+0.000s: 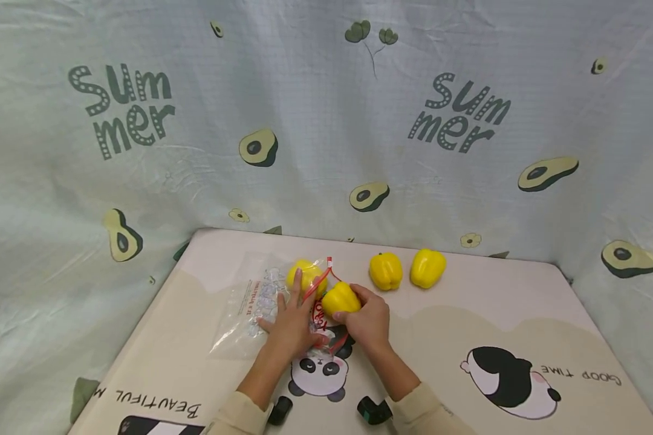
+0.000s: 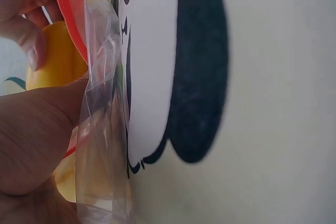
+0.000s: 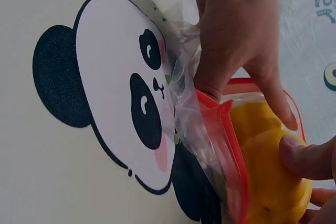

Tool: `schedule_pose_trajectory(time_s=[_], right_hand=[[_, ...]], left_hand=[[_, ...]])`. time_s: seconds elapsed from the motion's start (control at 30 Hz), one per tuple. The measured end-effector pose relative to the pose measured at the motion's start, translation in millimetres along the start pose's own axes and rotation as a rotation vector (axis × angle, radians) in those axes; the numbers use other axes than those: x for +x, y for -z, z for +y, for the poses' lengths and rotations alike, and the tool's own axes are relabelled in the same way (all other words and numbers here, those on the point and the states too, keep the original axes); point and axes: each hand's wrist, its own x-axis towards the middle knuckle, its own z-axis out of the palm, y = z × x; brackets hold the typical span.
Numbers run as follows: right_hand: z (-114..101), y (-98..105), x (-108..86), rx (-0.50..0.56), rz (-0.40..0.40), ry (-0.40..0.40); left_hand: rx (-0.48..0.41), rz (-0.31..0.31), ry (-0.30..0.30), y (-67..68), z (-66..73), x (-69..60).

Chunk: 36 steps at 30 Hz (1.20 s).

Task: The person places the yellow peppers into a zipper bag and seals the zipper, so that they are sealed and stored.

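A clear plastic bag (image 1: pixel 234 329) with a red-edged mouth lies on the table, its opening towards the right. My left hand (image 1: pixel 289 326) rests on it with fingers spread, and in the right wrist view its thumb and forefinger stand apart at the red rim (image 3: pixel 237 145). One yellow bell pepper (image 1: pixel 311 275) is inside the bag, partly behind the left fingers. My right hand (image 1: pixel 371 320) grips another yellow bell pepper (image 1: pixel 341 298) at the mouth, thumb on the near side. In the left wrist view this pepper (image 2: pixel 58 64) is partly covered by the hands.
Two more yellow bell peppers, one left (image 1: pixel 386 271) and one right (image 1: pixel 428 267), stand near the table's back edge. The light table cover (image 1: pixel 468 320) has printed pandas and lettering. A curtain (image 1: pixel 315 90) with avocado prints hangs behind the table.
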Motion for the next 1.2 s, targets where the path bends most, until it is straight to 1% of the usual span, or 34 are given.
schedule_pose_trajectory(time_s=[0.1, 0.23, 0.3, 0.43, 0.57, 0.63, 0.7, 0.9, 1.07, 1.2], right_hand=[[-2, -3, -0.5, -0.013, 0.024, -0.011], [-3, -9, -3.7, 0.009, 0.046, -0.012], [-3, -13, -6.2, 0.032, 0.046, 0.002], [-2, -17, -10.3, 0.069, 0.034, 0.069], [0, -19, -12.9, 0.019, 0.015, 0.119], [-1, -20, -13.9, -0.013, 0.019, 0.123], [-4, -21, -14.7, -0.047, 0.035, 0.12], [-9, -23, -16.7, -0.076, 0.105, 0.109], [-2, -26, -15.9, -0.044, 0.112, 0.108], [6, -25, -13.5, 0.005, 0.075, 0.137]], left_hand=[[0.012, -0.002, -0.009, 0.4, 1.3, 1.0], [0.007, -0.017, -0.007, 1.6, 1.6, 2.0], [-0.004, -0.018, -0.001, 1.9, 1.0, 2.6], [-0.028, -0.011, -0.001, 1.6, -0.5, 3.2], [-0.027, -0.012, -0.011, 0.3, -1.1, 2.5], [-0.026, -0.009, -0.016, -0.9, -1.2, 2.5], [-0.03, -0.008, -0.014, -1.5, -1.1, 2.3], [-0.035, -0.009, -0.014, -0.7, -0.2, 2.1], [-0.044, -0.006, -0.019, -0.3, -0.4, 0.6], [-0.051, -0.009, -0.024, 0.6, -1.4, 0.3]])
